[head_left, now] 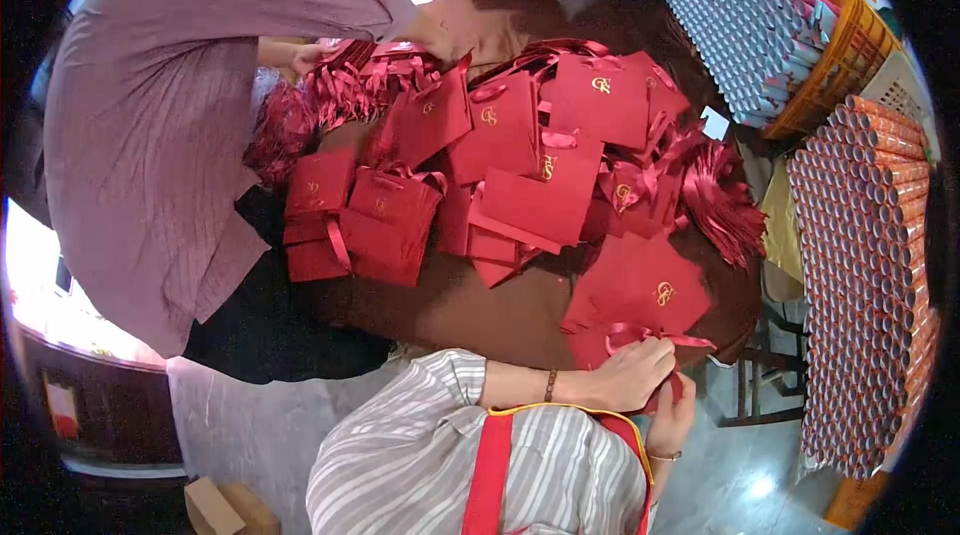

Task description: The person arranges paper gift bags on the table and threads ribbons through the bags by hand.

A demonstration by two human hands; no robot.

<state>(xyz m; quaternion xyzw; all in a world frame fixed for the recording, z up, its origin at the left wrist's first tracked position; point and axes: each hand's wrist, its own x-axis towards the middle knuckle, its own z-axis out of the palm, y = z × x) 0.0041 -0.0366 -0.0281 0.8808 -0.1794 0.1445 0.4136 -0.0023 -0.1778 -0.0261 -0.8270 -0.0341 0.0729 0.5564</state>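
My left hand, with a beaded bracelet at the wrist, is closed at the table's near edge, its fingers at a red ribbon. Just below it, my right hand curls its fingers round a red paper gift bag, most of which is hidden behind my hands. Directly beyond my hands lie flat red gift bags with a gold monogram. What exactly the left fingertips pinch is partly covered.
Heaps of red gift bags with ribbon handles cover the brown tablecloth. A co-worker in a mauve top leans over the left side, handling ribboned bags. Stacked orange tubes and blue tubes stand at right, near a dark stool.
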